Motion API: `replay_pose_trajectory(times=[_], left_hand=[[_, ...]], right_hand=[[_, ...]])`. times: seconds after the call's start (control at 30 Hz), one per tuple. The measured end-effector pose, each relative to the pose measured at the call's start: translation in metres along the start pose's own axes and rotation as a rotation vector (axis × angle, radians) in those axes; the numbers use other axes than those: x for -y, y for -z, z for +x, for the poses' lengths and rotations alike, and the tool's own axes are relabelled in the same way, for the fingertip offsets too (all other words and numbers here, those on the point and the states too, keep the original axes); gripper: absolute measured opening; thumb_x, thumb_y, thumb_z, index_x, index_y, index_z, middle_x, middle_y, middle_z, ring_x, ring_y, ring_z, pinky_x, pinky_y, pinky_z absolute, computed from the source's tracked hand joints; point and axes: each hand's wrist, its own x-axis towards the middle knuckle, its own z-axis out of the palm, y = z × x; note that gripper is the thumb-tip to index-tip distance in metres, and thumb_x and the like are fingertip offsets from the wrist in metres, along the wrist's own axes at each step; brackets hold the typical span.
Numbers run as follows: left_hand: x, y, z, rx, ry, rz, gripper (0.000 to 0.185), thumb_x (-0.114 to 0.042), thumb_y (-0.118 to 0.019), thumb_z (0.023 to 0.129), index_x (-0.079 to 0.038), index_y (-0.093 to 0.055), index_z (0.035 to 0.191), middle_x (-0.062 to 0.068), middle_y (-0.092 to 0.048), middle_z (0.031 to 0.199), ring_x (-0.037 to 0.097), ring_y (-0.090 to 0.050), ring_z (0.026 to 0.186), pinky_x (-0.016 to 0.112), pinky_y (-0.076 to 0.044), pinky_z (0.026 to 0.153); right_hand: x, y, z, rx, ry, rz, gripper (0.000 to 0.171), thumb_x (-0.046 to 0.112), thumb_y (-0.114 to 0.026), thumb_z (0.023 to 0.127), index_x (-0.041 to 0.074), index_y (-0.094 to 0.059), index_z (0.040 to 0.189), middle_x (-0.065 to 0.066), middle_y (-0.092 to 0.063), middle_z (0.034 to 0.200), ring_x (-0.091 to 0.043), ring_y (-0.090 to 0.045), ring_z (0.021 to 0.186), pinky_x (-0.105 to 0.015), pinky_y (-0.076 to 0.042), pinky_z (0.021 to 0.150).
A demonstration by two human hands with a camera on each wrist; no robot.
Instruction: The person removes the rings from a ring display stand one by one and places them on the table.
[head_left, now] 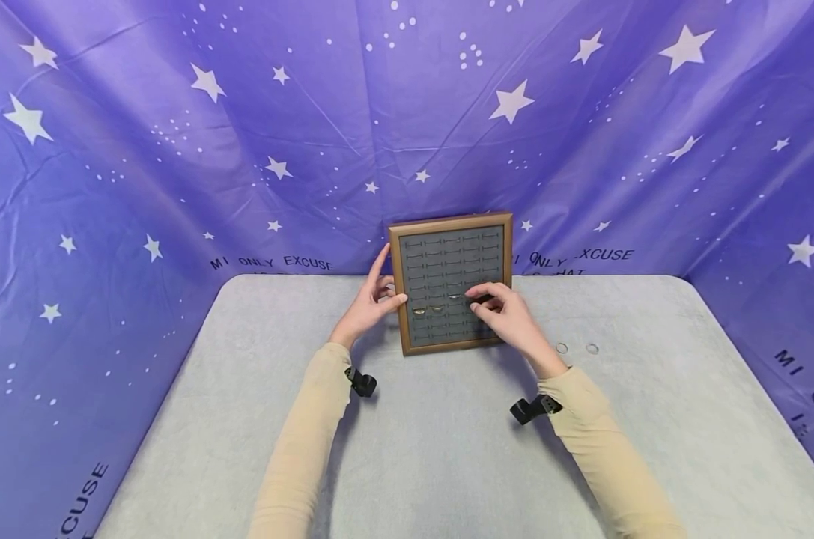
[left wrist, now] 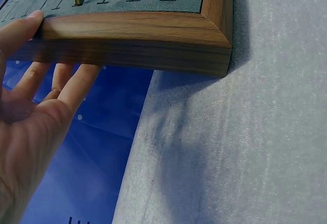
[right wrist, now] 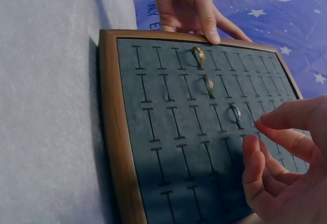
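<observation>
A wooden-framed ring display board (head_left: 452, 348) with a dark grey slotted pad stands tilted near the table's back edge. My left hand (head_left: 368, 308) holds its left side, thumb on the front of the frame and the other fingers behind. Two gold-coloured rings, one ring (right wrist: 198, 57) nearest that side and another ring (right wrist: 208, 86) beside it, sit in slots. Farther right in the pad is a silver ring (right wrist: 234, 116). Close to this silver ring hovers my right hand (head_left: 508, 314), its thumb and index finger apart with nothing between them.
On the grey table (head_left: 433, 449), right of the board, lie two loose rings, one ring (head_left: 562, 348) and another ring (head_left: 592, 349). A purple star-printed cloth (head_left: 312, 135) hangs close behind the board and along both sides of the table.
</observation>
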Motion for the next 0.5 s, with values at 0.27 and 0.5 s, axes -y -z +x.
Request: replay_pose_trajectory(times=[0.27,0.5], left_hand=[[-0.017,-0.004,-0.004,0.001,0.027,-0.015,0.094,0.010,-0.063,0.088,-0.020,-0.006,0.157,0.013,-0.062,0.101,0.021,-0.058,0.084,0.032,-0.053,0.074],[-0.018,-0.004,-0.004,0.001,0.043,-0.030,0.094,0.010,-0.063,0.088,-0.021,-0.006,0.157,0.013,-0.062,0.102,0.021,-0.059,0.084,0.030,-0.053,0.073]], right_hand=[[0.005,-0.007,0.011,0.039,0.088,-0.152,0.020,0.003,-0.066,0.089,0.004,-0.070,0.108,-0.013,-0.061,0.102,-0.022,-0.058,0.080,-0.035,-0.048,0.070],[0.010,-0.013,0.014,0.036,0.092,-0.211,0.019,0.003,-0.066,0.086,0.001,-0.071,0.104,-0.012,-0.057,0.095,-0.020,-0.056,0.076,-0.034,-0.046,0.069]])
